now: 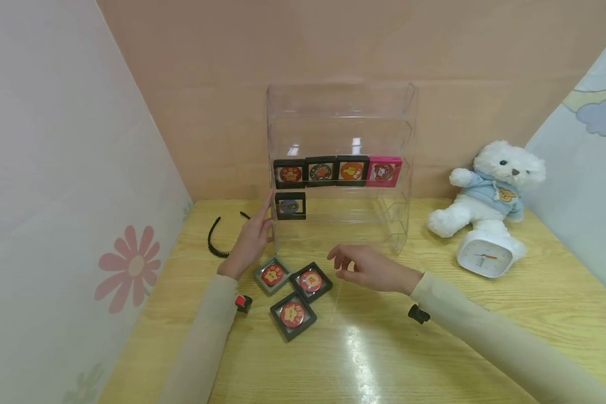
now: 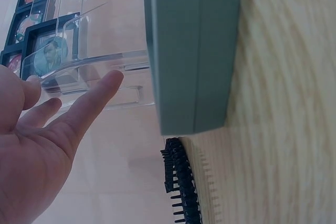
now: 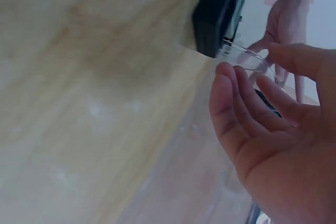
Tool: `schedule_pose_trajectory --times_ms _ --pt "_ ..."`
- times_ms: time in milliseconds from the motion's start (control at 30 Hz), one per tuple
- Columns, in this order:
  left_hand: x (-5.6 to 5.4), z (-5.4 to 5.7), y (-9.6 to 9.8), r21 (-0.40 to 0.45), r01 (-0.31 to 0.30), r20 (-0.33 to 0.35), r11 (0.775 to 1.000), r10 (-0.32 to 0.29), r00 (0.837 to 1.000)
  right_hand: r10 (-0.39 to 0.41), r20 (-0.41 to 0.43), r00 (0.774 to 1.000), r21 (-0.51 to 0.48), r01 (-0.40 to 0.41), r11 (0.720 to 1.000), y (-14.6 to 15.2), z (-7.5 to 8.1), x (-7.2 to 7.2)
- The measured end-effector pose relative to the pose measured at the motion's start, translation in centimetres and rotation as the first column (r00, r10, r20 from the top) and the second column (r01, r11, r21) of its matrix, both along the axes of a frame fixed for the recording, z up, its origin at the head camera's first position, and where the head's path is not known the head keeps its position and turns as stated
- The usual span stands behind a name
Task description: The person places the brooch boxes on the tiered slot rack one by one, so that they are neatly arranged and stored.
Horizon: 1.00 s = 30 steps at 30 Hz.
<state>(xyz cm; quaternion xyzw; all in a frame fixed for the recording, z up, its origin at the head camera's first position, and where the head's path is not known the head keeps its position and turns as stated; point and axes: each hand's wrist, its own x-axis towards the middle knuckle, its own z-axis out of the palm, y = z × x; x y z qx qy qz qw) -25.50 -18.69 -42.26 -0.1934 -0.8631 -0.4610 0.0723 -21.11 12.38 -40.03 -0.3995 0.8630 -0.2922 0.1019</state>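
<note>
A clear tiered display rack (image 1: 340, 214) stands at the back of the table. My left hand (image 1: 249, 241) reaches to its left side, fingers extended along the edge; the left wrist view shows the index fingertip right at the clear plastic. On a lower tier sits a black-framed badge case (image 1: 290, 206). Before the rack lie a grey-green badge case (image 1: 272, 275), a black one (image 1: 311, 281) and a dark grey one (image 1: 293, 316), close together. My right hand (image 1: 368, 268) hovers just right of the black case, fingers loosely bent and holding nothing.
The tier above holds three black cases (image 1: 321, 171) and a pink case (image 1: 384, 171). A black toothed headband (image 1: 214, 241) lies left of the rack. At the right, a white teddy bear (image 1: 500, 185) sits behind a white clock (image 1: 485, 255).
</note>
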Motion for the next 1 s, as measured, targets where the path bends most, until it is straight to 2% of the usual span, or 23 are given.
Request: schedule_pose_trajectory --times_ms 67,167,333,567,1000 --pt "0.1 -0.1 -0.1 0.014 0.005 0.006 1.000 -0.005 1.000 0.023 0.025 0.999 0.004 -0.024 1.000 0.2 -0.6 0.1" --pt "0.1 -0.3 -0.1 -0.006 -0.001 -0.025 1.000 0.001 1.000 0.045 0.064 0.997 0.024 -0.047 0.999 0.6 -1.4 0.0" --pt "0.0 -0.4 -0.2 -0.022 0.006 -0.060 1.000 -0.007 0.998 0.051 0.071 0.996 0.065 -0.056 0.996 1.5 -2.3 0.0" --pt "-0.1 -0.3 -0.3 0.068 0.052 -0.005 0.996 -0.052 0.999 0.029 0.075 0.997 0.072 -0.034 0.997 2.2 -3.2 -0.3" --pt "0.0 -0.2 -0.2 0.035 0.033 -0.023 0.999 -0.032 0.999 0.039 0.083 0.996 0.070 -0.045 0.996 0.6 -3.5 -1.1"
